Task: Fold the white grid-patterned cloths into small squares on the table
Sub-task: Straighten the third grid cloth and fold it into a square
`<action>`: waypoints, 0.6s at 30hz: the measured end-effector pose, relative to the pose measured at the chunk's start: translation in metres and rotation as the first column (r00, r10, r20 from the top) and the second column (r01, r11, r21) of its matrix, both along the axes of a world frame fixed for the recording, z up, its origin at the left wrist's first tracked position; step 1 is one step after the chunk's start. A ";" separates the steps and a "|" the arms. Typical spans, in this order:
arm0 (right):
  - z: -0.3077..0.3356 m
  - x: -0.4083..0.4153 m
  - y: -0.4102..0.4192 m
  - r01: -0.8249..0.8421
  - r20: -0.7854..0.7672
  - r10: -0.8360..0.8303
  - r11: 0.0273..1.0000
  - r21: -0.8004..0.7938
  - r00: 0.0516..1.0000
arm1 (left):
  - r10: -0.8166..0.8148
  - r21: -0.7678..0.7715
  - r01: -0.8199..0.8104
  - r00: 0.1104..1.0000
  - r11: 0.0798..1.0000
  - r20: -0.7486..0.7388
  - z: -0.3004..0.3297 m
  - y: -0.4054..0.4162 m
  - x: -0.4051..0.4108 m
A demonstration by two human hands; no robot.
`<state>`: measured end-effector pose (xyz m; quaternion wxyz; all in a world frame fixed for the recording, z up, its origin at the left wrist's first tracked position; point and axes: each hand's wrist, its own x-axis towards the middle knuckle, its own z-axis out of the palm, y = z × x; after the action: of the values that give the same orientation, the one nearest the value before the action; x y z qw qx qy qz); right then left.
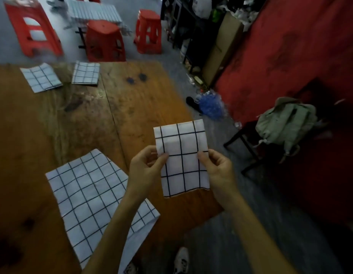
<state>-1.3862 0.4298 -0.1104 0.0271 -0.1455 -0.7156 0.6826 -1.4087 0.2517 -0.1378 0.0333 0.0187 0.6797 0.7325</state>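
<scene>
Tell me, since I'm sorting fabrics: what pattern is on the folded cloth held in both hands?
A black grid on white, on the small folded cloth, clearest in the head view.

Left hand point(146, 165) and right hand point(217, 167) pinching a folded grid cloth point(181, 157) above the wooden table point(132, 107), larger cloth point(92, 196) lying flat, two folded squares point(41, 77) far left

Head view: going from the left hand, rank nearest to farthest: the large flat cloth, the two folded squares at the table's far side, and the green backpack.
1. Large flat cloth: just under and left of the left hand.
2. Right folded square: far side of the table.
3. Left folded square: beside it, a bit farther.
4. Green backpack: on a chair, off to the right.
</scene>
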 end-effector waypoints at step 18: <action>0.007 0.108 0.293 0.106 -0.117 -0.114 0.992 -0.073 0.987 | -0.050 -0.147 0.040 0.997 0.988 -0.065 0.065 0.289 0.098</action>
<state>-1.2787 0.7232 -0.1037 0.1030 -0.1441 -0.6804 0.7111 -1.3102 0.5409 -0.0732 0.0277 0.0565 0.7315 0.6789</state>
